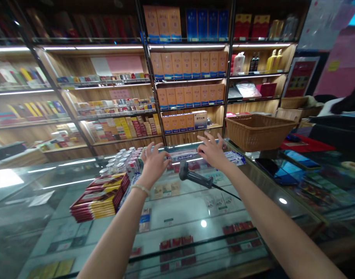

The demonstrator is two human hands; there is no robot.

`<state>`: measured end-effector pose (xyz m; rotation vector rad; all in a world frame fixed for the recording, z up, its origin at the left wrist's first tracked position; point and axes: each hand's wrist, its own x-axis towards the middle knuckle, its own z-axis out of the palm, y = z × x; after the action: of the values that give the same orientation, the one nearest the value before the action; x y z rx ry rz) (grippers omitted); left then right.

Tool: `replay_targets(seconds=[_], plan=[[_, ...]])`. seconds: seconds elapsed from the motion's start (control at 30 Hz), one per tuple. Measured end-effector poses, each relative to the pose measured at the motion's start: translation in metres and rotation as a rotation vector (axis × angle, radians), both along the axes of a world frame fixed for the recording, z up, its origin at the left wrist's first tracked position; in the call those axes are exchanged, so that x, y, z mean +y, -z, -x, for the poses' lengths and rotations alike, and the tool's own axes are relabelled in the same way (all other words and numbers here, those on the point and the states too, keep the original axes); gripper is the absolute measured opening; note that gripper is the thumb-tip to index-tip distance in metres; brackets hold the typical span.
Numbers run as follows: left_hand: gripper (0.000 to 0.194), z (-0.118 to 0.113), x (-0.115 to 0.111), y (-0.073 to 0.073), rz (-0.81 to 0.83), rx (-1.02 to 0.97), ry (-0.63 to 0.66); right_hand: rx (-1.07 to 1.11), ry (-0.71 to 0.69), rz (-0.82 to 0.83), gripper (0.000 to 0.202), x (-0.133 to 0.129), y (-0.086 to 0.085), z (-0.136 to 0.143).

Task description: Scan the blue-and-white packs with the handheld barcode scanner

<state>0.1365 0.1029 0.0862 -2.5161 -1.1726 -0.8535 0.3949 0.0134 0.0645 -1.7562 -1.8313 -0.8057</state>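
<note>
My left hand (pixel 154 162) is over the glass counter with its fingers apart, its thumb at the left end of a long blue-and-white packet (pixel 183 156). At the packet's right end is the thumb of my right hand (pixel 212 153), whose other fingers are spread and raised. Neither hand is visibly wrapped round anything. A black handheld scanner (pixel 196 179) lies on the glass just below the packet, its cable running to the right under my forearm. More blue-and-white packets (pixel 235 158) lie beside my right hand. Left of my left wrist is a stack of red-and-yellow boxes (pixel 102 195).
Clear-lidded jars or cans (pixel 119 161) stand behind the stack. A brown wicker basket (pixel 259 133) sits at the right of the counter, near a dark tablet or phone (pixel 278 172). Lit shelves of boxes and bottles line the back. A dark-clothed person is partly visible at far right.
</note>
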Motion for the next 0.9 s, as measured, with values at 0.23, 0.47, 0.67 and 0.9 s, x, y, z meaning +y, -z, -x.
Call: replay_targets(seconds=[0.23,0.47,0.67,0.9], plan=[[0.011,0.023,0.002,0.026,0.064,-0.022,0.003,-0.005,-0.035,-0.029,0.012,0.005,0.024,0.021],[0.014,0.026,0.005,0.031,0.15,-0.138,0.033,-0.006,0.023,-0.111,0.018,0.002,0.03,0.026],[0.019,0.028,0.008,0.033,0.22,-0.233,0.06,0.009,0.047,-0.145,0.018,-0.003,0.035,0.03],[0.024,0.026,0.008,0.036,0.291,-0.221,0.068,0.022,0.036,-0.089,0.022,-0.01,0.037,0.03]])
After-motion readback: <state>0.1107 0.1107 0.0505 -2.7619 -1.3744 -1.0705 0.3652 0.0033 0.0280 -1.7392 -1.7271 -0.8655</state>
